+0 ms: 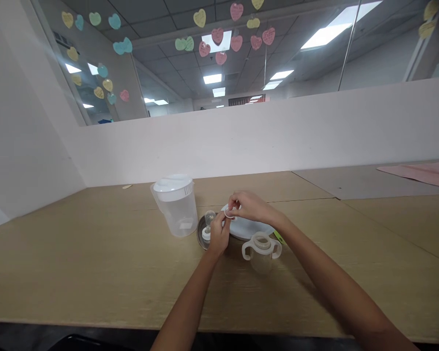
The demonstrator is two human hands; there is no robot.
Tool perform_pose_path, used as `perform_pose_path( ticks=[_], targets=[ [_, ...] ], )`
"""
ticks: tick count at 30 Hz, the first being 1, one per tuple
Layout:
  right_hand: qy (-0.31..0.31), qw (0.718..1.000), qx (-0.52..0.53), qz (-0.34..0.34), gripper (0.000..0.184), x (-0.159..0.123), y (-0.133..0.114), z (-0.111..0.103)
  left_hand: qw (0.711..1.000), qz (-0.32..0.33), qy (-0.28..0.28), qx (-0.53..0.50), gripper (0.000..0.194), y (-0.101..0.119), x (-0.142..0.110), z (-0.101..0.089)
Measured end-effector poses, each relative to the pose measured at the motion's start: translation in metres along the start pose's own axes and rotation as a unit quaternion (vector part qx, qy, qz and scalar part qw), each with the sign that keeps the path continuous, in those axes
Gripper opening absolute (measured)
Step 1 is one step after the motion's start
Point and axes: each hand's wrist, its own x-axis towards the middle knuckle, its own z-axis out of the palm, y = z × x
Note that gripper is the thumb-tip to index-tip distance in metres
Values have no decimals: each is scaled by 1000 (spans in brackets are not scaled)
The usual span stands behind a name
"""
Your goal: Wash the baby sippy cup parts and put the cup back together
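My left hand [218, 233] and my right hand [249, 206] meet above the wooden table [95, 263], both pinching a small white ring [229, 213] between their fingertips. Just under them lies a white plate [249, 228]. A clear two-handled cup [261, 249] stands right in front of the plate. Left of my left hand sits a small metal bowl [202, 231] holding a clear teat-like part [208, 218] and a white piece.
A clear plastic jug [176, 204] with a white lid stands left of the bowl. A green item [278, 237] peeks out by my right wrist. A white partition wall [263, 136] runs behind; a pink cloth [424, 173] lies far right.
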Motion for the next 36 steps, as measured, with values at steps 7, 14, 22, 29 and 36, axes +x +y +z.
perform_pose_path(
  ticks=[7, 14, 22, 29, 36],
  targets=[
    [4, 997, -75, -7, 9, -4, -10, 2, 1000, 7, 7, -2, 29, 1, 0, -1],
    [67, 994, -89, 18, 4, -4, -17, -4, 1000, 5, -3, 15, 27, 1, 0, -1],
    [112, 989, -82, 40, 6, -4, -21, -8, 1000, 11, -12, 11, 23, 1, 1, -2],
    [195, 980, -28, 9, 4, -5, -26, -12, 1000, -14, -3, -9, 25, 5, 0, 2],
    [277, 960, 15, -41, 4, -12, -34, -15, 1000, -18, 7, -18, 24, 3, 0, 6]
  ],
)
